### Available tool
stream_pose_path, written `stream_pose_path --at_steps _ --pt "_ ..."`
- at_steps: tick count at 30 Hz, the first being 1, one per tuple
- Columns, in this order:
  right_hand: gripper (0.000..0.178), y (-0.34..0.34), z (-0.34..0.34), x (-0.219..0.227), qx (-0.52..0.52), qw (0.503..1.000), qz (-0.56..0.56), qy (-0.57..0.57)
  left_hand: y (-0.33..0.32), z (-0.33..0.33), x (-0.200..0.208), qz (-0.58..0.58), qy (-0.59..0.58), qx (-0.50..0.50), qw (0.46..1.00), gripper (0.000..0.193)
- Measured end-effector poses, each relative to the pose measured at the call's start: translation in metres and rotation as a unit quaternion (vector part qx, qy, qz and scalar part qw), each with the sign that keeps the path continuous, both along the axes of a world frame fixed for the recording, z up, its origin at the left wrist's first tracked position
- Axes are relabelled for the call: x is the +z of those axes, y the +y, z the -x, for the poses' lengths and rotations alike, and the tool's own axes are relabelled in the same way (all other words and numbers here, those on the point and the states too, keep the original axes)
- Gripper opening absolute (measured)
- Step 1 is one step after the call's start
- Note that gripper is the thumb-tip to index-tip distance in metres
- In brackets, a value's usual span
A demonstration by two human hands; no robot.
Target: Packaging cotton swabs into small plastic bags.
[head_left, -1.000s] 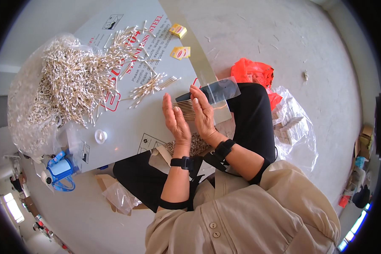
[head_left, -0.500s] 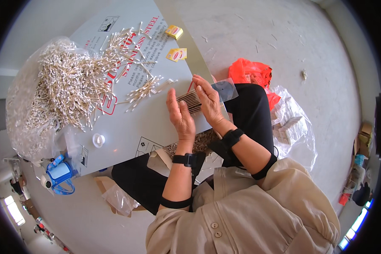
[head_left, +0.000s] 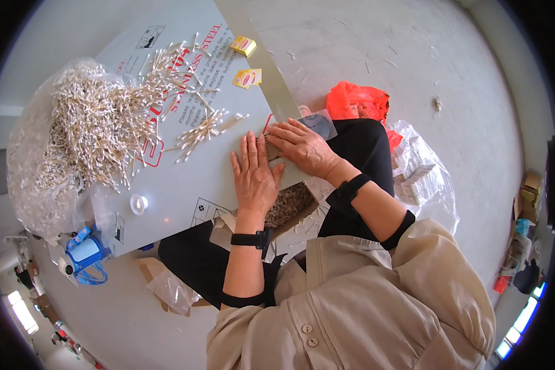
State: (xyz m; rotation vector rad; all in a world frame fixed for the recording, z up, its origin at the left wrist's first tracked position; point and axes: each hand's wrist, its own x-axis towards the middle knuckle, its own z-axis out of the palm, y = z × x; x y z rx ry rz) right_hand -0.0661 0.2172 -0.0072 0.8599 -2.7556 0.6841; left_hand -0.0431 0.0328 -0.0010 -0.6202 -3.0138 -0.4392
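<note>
Our left hand (head_left: 253,176) lies flat, palm down, fingers straight and together, on the grey board (head_left: 185,179) near its right edge. Our right hand (head_left: 303,147) sits just beside it, palm down, fingers spread and curled over a bundle of cotton swabs (head_left: 271,148) partly in a clear plastic sleeve (head_left: 317,123) at that edge. The hands press the bundle between them, not fisted. A loose swab heap (head_left: 92,123) in a plastic bag fills the board's left side. Two small yellow packets (head_left: 245,61) sit near the far corner.
</note>
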Motion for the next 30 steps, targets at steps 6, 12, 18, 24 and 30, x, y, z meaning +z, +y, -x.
stream_pose_path --at_steps 6,12,18,24,30 --pt "0.045 0.000 -0.001 0.001 -0.020 0.997 0.054 0.042 0.001 0.000 0.000 0.003 -0.028 -0.001 1.000 0.079" --pt "0.015 0.008 -0.005 0.013 -0.230 0.942 0.238 -0.055 0.000 -0.001 -0.003 -0.009 -0.010 -0.008 1.000 0.078" --pt "0.007 -0.009 -0.008 0.011 -0.246 0.965 0.060 -0.071 -0.001 -0.001 -0.002 -0.024 -0.002 -0.003 1.000 0.076" --pt "0.010 -0.026 -0.001 0.028 -0.292 0.946 -0.059 -0.124 -0.002 -0.001 -0.005 -0.037 0.006 -0.004 0.999 0.078" --pt "0.013 -0.046 0.014 0.058 -0.199 0.932 -0.230 -0.198 -0.002 -0.001 -0.006 -0.037 0.038 -0.006 0.999 0.077"
